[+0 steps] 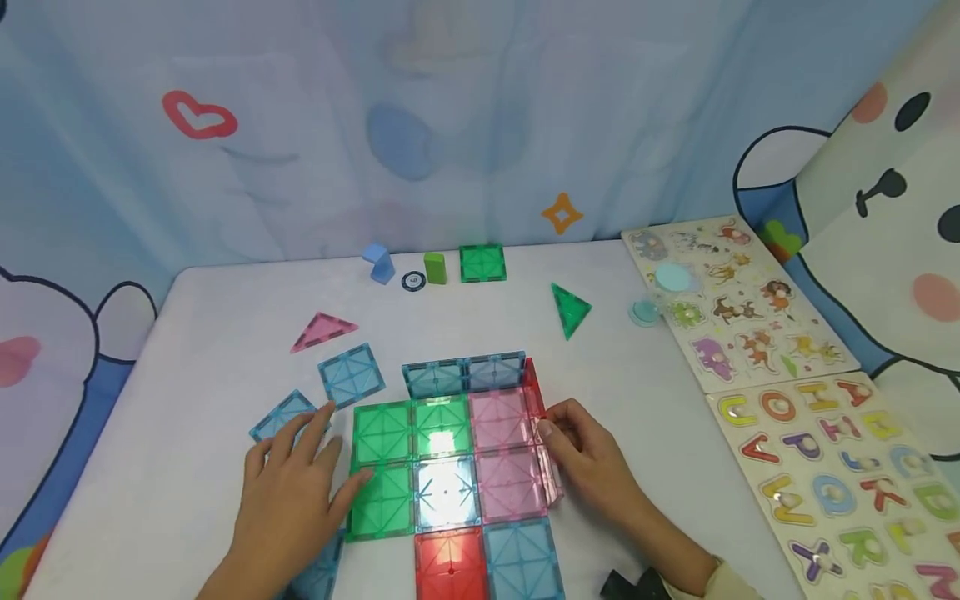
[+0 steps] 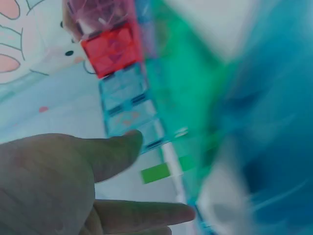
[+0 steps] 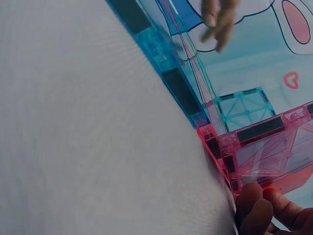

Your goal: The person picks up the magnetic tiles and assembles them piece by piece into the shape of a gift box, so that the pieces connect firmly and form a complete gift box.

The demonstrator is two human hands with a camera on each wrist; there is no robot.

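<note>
White tabletop [image 1: 652,392]; translucent square tiles [image 1: 447,493]; right hand [image 1: 588,458] gripping pink tile [image 3: 268,152].

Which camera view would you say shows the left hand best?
The head view: the left hand appears nearly whole there, seen from its back with fingers spread. The left wrist view shows it close, but cropped at the frame's edges; the right wrist view catches only a small part at the top edge.
</note>
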